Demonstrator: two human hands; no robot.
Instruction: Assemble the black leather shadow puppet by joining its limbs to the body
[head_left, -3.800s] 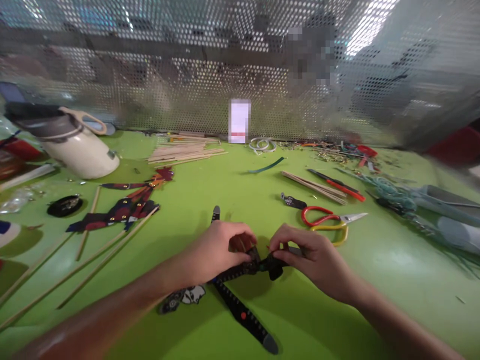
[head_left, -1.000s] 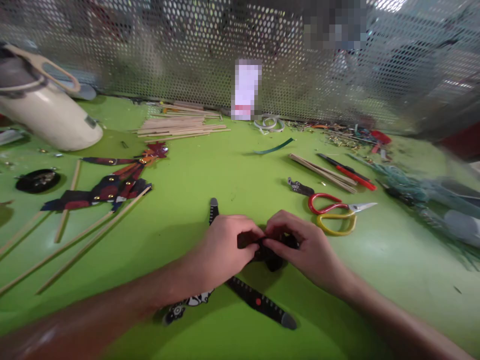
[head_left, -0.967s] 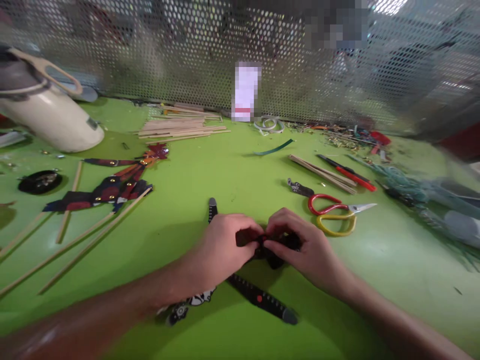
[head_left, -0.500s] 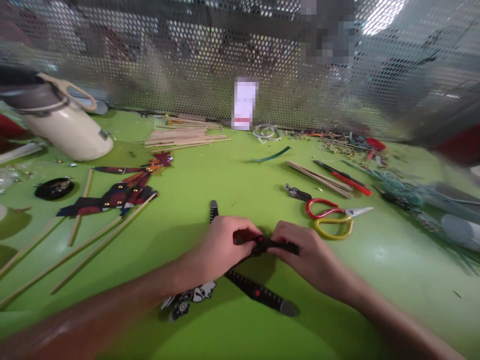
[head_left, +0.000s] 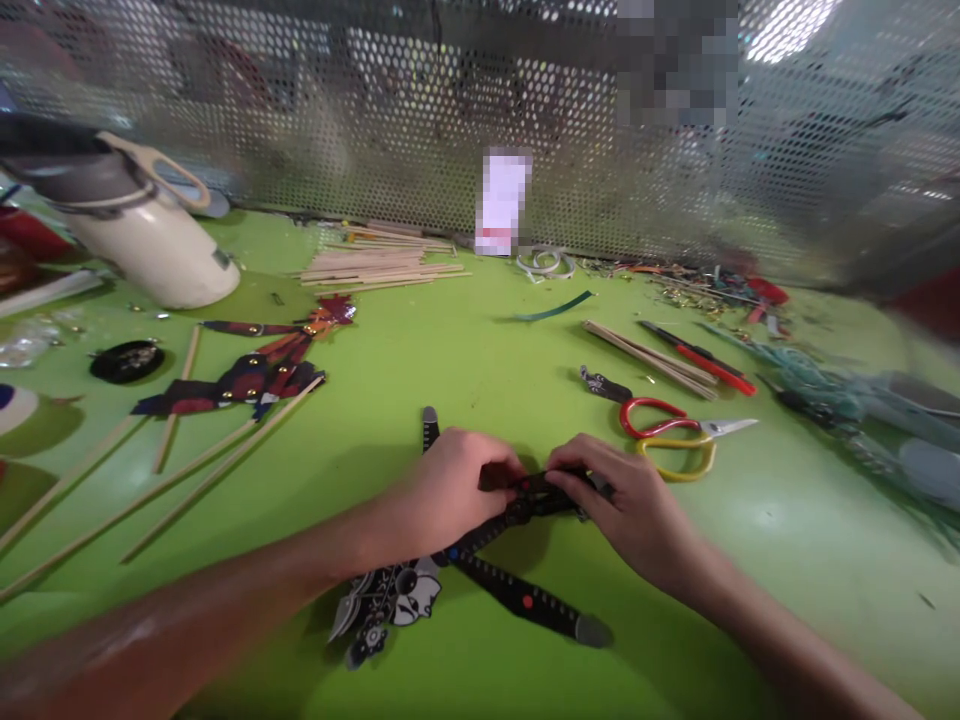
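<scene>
A flat black jointed puppet [head_left: 525, 598] with red and blue dots lies on the green table [head_left: 450, 370] in front of me. Its black-and-white head piece [head_left: 390, 600] points toward me at the lower left. One thin limb tip [head_left: 429, 425] sticks out behind my left hand. My left hand [head_left: 457, 490] is closed on the puppet's middle, fingers curled over it. My right hand [head_left: 622, 500] pinches the same joint from the right, fingertips nearly meeting the left hand's. What lies between the fingertips is hidden.
Red-and-yellow scissors [head_left: 671, 440] lie just right of my hands. A second red and dark puppet [head_left: 247, 375] with long bamboo rods [head_left: 217, 465] lies at the left. A cream jug [head_left: 150, 235], a pile of sticks [head_left: 382, 265], a red-handled tool [head_left: 701, 358] and a perforated metal screen [head_left: 375, 130] stand farther back.
Both hands have stayed on the puppet's middle joint. The black-and-white head piece has swung out further at the lower left, and the lower limb has shifted slightly.
</scene>
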